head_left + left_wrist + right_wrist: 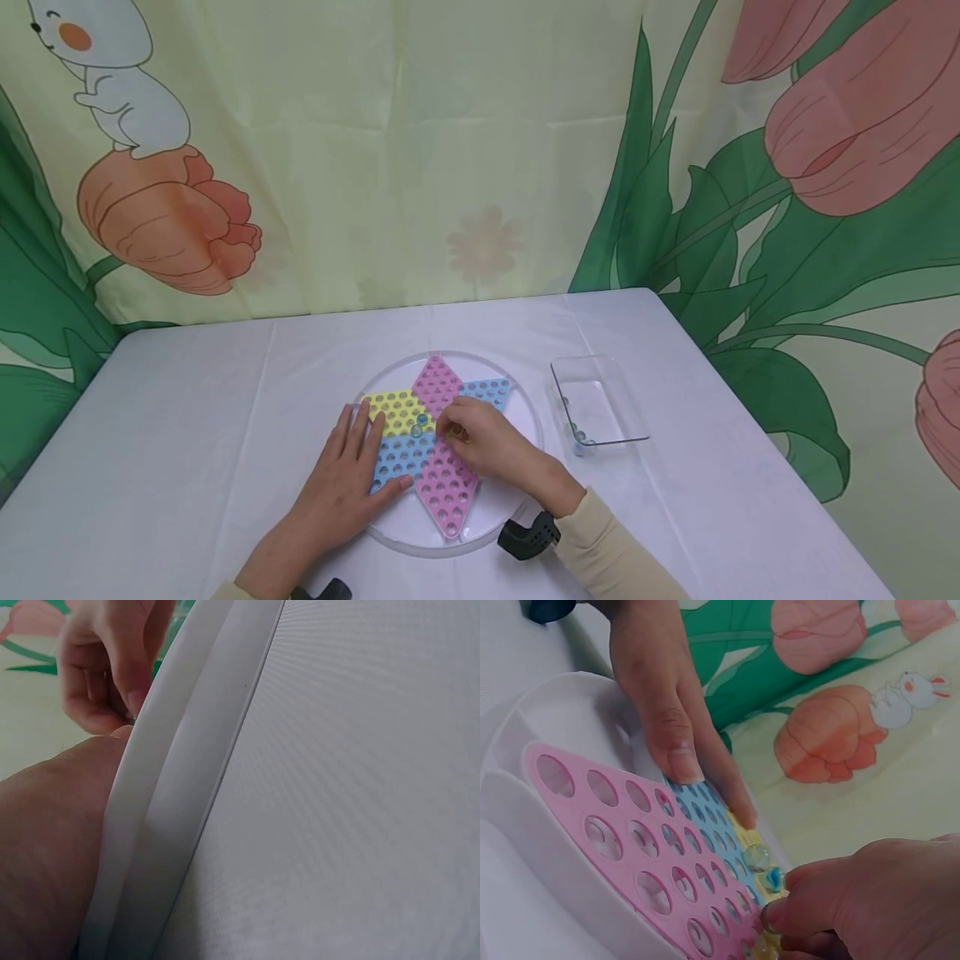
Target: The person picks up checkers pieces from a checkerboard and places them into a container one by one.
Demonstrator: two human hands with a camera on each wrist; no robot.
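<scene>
A Chinese checkers board [450,500], with a pink, blue and yellow star of holes in a round white base, lies on the table. My left hand [341,471] rests on its left side, fingers straight over the yellow and blue parts. Near the star's middle, my right hand [483,437] pinches a small glass marble [766,918], mostly hidden by the fingertips. Just left of those fingers sit a clear marble [756,857] and a blue-swirled marble [774,880]. A yellowish marble [763,951] shows below the right thumb.
To the board's right stands a clear rectangular box [618,442] with several marbles [579,437] gathered at its near left corner. A white cloth covers the table [187,467]. Behind it hangs a printed curtain [337,167] with tulips and a white animal.
</scene>
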